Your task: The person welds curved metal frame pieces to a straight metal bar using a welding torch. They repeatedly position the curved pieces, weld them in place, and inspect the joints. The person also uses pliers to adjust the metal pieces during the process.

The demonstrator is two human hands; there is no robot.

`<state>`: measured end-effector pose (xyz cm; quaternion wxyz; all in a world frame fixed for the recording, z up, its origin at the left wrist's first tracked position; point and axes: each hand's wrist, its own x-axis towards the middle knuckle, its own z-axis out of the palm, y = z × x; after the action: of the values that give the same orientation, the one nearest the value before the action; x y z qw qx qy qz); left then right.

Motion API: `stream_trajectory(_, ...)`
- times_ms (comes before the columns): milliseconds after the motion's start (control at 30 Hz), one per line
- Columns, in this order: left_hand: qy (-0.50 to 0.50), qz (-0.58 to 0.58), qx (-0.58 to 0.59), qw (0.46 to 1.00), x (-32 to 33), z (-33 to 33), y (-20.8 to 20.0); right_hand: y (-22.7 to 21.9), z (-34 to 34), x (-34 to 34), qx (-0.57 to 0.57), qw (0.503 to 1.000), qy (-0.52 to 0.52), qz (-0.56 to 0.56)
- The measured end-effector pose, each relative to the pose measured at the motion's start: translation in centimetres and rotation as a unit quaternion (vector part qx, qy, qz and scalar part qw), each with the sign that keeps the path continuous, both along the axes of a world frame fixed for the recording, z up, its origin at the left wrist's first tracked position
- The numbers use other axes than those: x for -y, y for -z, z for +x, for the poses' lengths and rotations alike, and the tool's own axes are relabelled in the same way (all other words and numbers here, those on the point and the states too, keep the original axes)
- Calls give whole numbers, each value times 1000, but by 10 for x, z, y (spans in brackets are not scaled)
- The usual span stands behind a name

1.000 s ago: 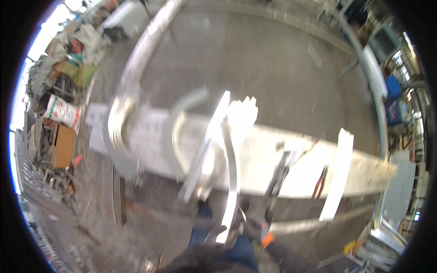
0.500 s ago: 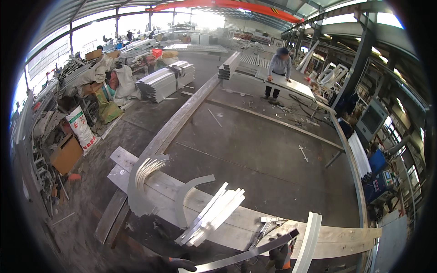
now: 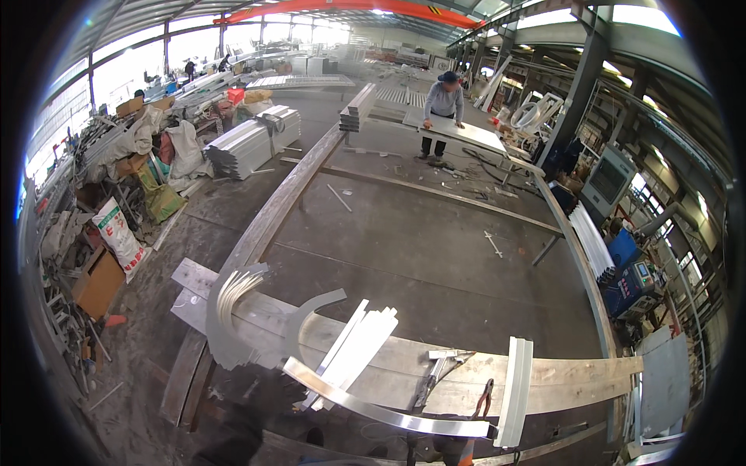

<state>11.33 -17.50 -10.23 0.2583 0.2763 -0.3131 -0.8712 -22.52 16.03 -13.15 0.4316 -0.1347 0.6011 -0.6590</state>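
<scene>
A long, thin silver metal bar (image 3: 381, 408) lies across the front of the view, bowed by the lens. Its left end overlaps a bundle of white metal strips (image 3: 365, 342). Close under the bar's right part is my right hand (image 3: 451, 446), in a dark glove with orange, closed on it. My left hand (image 3: 286, 390), dark and smeared, is by the bar's left end; its fingers do not show clearly. A pale channel-shaped profile (image 3: 514, 392) lies crosswise beside the bar's right end. Red-handled pliers (image 3: 484, 399) and a silver-headed tool (image 3: 431, 377) rest on the plank bench (image 3: 571, 380).
Curved grey strips (image 3: 221, 311) are stacked on the bench's left part. A long beam (image 3: 272, 210) runs away on the left. Beyond the frame, a person (image 3: 444, 109) leans over a pale panel (image 3: 470, 135). A blue machine (image 3: 631, 291) stands at right.
The bar's left end has swung up and away from me, over the white strips. My left hand has moved with it. The red-handled pliers now show. The whole view has shifted, scenery moving left.
</scene>
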Motion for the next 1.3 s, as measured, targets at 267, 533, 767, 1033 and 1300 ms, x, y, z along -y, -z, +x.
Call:
stream_trajectory(267,-99,67,221,968,-70,-89,103,14,43,6,-155,978,-97,100)
stream_trajectory(533,-136,-108,318,932,-104,-97,114,-42,31,17,-270,941,-203,19)
stream_trajectory(767,-74,-127,351,925,-92,-84,155,-78,31,14,-303,914,-263,-64)
stream_trajectory(1033,-94,-266,473,835,-77,-87,130,-56,66,4,-330,901,-275,-62)
stream_trajectory(1300,-66,-104,229,966,-37,-102,74,-68,118,16,-410,897,-165,-28)
